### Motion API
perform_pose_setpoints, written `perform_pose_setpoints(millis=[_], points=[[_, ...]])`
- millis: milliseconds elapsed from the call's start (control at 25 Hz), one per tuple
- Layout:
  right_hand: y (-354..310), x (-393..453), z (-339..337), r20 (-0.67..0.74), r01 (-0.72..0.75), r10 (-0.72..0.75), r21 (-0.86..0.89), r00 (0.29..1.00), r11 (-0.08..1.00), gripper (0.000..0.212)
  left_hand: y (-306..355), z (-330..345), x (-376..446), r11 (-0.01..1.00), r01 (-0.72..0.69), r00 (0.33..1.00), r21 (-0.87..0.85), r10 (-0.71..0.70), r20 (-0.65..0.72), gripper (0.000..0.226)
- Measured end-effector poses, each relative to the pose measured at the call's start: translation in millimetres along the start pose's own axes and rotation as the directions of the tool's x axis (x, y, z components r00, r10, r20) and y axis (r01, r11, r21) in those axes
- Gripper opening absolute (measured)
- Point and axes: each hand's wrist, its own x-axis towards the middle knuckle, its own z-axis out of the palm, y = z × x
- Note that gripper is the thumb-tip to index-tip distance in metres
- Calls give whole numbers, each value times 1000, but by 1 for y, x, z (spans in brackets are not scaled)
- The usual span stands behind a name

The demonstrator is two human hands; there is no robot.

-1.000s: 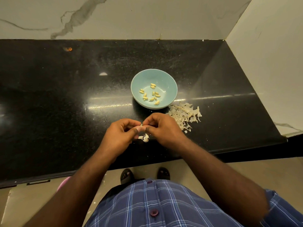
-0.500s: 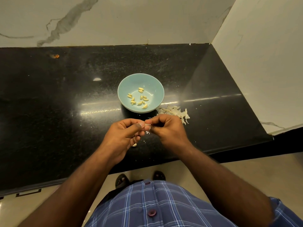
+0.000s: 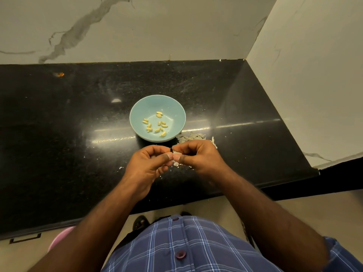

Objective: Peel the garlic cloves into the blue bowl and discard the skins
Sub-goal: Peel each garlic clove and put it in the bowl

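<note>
Pale garlic clove [image 3: 176, 153] between both hands [image 3: 172, 160]

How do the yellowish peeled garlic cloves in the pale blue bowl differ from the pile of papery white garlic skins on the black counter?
The yellowish peeled garlic cloves are plump, separate pieces; the papery white garlic skins are thin, ragged flakes in a heap. The cloves lie inside the pale blue bowl; the skins lie on the black counter beside the bowl, partly hidden by the right hand. Neither is being touched.
</note>
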Motion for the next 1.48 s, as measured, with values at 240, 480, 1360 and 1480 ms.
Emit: perform_pose_setpoints(millis=[240, 480, 1360, 1480], points=[[1, 6, -7, -65, -38, 33, -77, 997, 996, 12, -8, 2, 11, 883, -144, 984, 447, 176, -30, 19], [4, 12, -9, -68, -81, 81, 2, 994, 997, 8, -7, 6, 12, 818, -190, 976, 543, 219, 12, 22], [3, 6, 1, -52, -291, 321, 301, 946, 908, 5, -8, 9, 4, 854, -224, 972, 470, 228, 50, 12], [2, 3, 1, -31, -258, 276, 266, 961, 929, 9, -9, 8, 4, 893, -179, 981, 413, 193, 7, 12]])
